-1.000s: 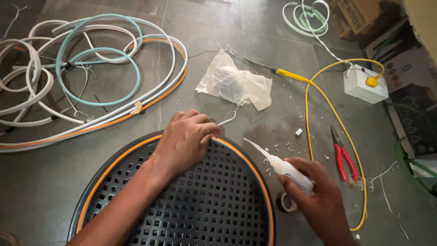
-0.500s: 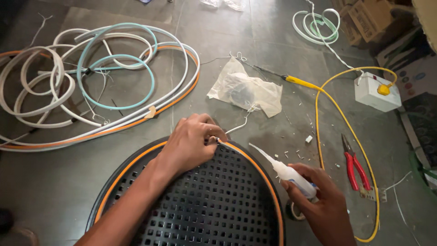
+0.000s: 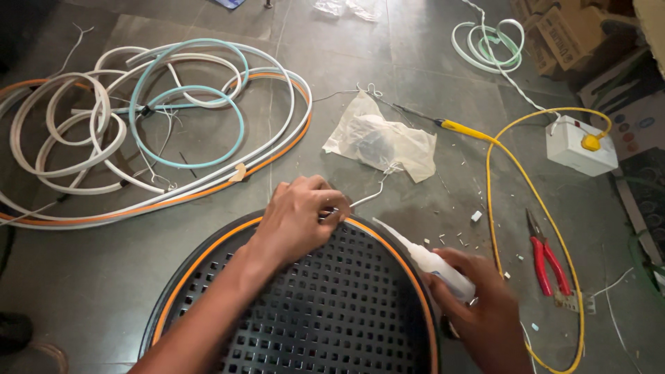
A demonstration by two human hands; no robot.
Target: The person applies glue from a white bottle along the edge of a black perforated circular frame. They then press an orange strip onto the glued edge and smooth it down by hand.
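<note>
**Orange strip on the grille rim, pinned by one hand, glue tube in the other**

Orange flexible strip (image 3: pixel 388 251) runs round the top edge of a round black perforated panel (image 3: pixel 325 312) that lies flat on the grey floor (image 3: pixel 90 277), right below the person. The left hand (image 3: pixel 301 216) sits on the rim at the top of the curve, fingers curled shut and pinching the strip where thin white wires (image 3: pixel 377 188) trail off toward a crumpled clear plastic bag (image 3: pixel 381 142). The right hand (image 3: pixel 485 308) is closed round a small white glue tube (image 3: pixel 426 257), its long nozzle pointing up-left toward the pinched spot but not touching it.

From where I stand the strip looks soft and rubbery, light, and inclined to spring off a curve, so it wants holding flat from above with fingertips close to the loose end rather than far along. The wires look fine and fragile; I would not pull by them. The tube looks squeezable, best held mid-body as it is now.

Loose coils of white, pale blue and orange strip (image 3: pixel 138 131) lie well apart to the left. Red-handled pliers (image 3: pixel 547 260) lie to the right, beside a yellow cable (image 3: pixel 499 201) that leads to a white switch box (image 3: pixel 578 145).
</note>
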